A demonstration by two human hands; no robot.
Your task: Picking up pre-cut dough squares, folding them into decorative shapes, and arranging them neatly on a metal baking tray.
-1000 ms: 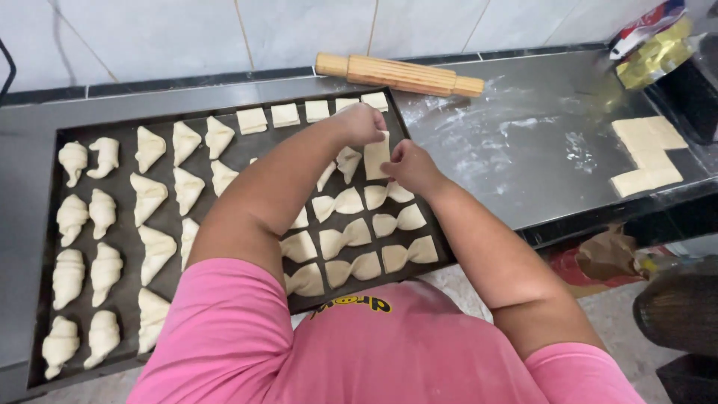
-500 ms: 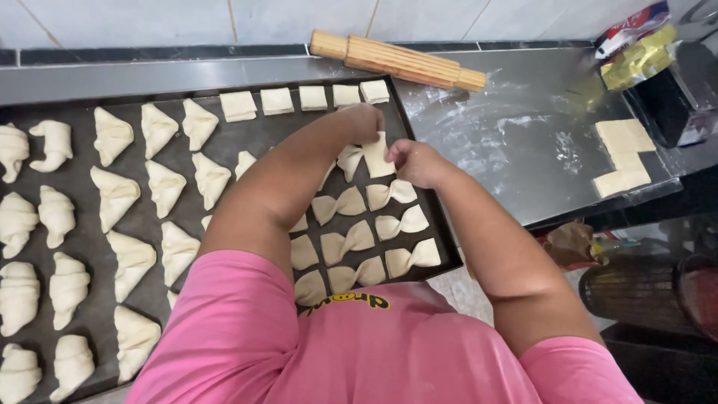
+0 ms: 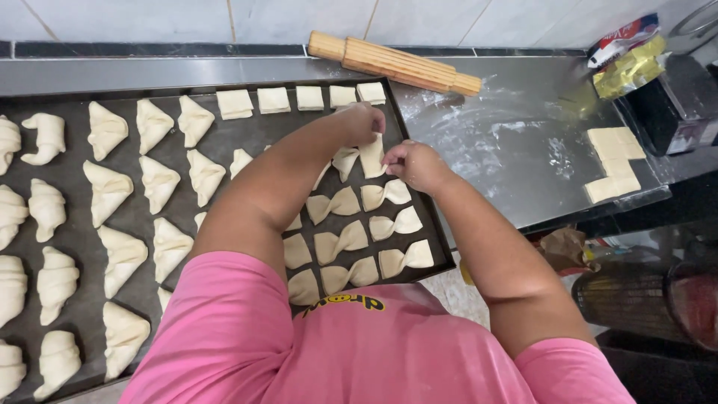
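Both hands moved slightly farther up tray [image 3: 419,213]; left hand [image 3: 363,123], right hand [image 3: 415,164] fingers pinching dough piece [image 3: 372,155]; shaping continues.

Dough piece [image 3: 372,155]: pale, flat, roughly rectangular, standing lengthwise near the tray's far right corner, pinched at its top and right edge between two hands. Lies just below a row of dough squares, directly above a bow-shaped pastry.
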